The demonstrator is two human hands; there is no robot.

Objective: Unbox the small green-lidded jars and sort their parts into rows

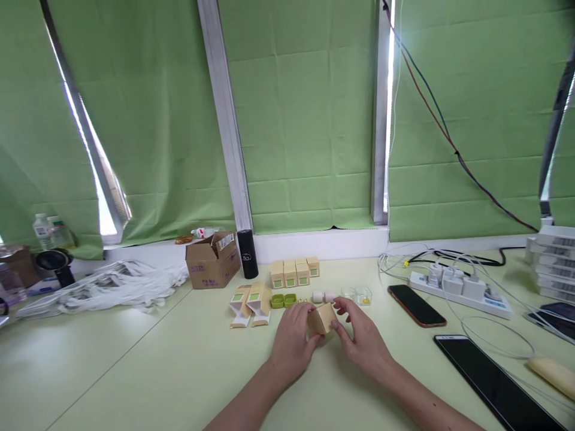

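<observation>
A small brown cardboard box (322, 319) is between my hands, just above the table. My left hand (293, 338) grips its left side, thumb below and fingers over the top. My right hand (362, 335) has its thumb and fingertips at the box's right edge. Behind it stand several similar small boxes (290, 274) with green-edged labels. To the left lie two unfolded box blanks (259, 304). Green containers (284, 300), small white cylinders (323, 296) and clear containers (362, 296) line up just beyond my hands.
A larger carton (212, 261) and a black cylinder (248, 254) stand at the back. White bundled straps (108, 287) spread over the left. On the right are a phone (416, 305), a tablet (494, 383), a power strip (460, 292) with cables, and stacked clear cases (554, 257).
</observation>
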